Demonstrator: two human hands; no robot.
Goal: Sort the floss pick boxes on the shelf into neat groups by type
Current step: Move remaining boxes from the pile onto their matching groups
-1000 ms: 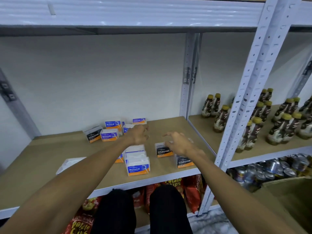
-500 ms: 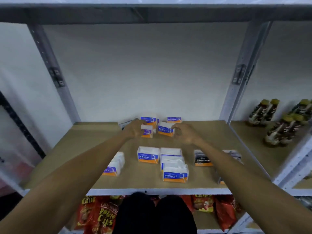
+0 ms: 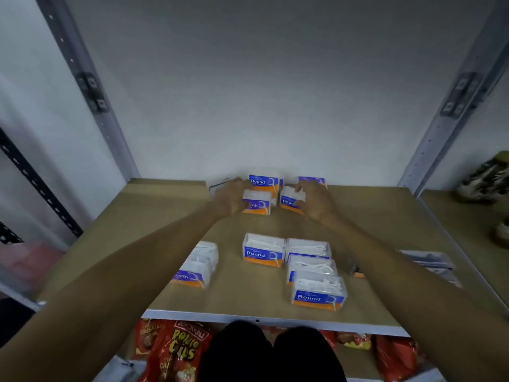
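Brown board carries everything: the shelf (image 3: 110, 244) holds clear floss pick boxes with blue-and-orange labels. At the back, near the wall, my left hand (image 3: 230, 199) has its fingers wrapped round a Smooth box (image 3: 259, 205). My right hand (image 3: 315, 202) grasps a Round box (image 3: 289, 198) from its right side. As far as I can tell, both boxes sit on the board. Just behind them, a second Round-labelled box (image 3: 263, 183) stands against the wall with another beside it (that one is too blurred to read).

I judge the step in hand to be splitting up this rear cluster. To do it well I'd lift each box clear rather than drag it, so the neighbours don't get knocked. The Smooth one would go beside the lone front Smooth box (image 3: 197, 267) at the left. The Round one would join the Round group (image 3: 316, 274) in the middle, labels facing me and edges flush. The plastic looks light and slick, so a firm pinch on the sides suits it.
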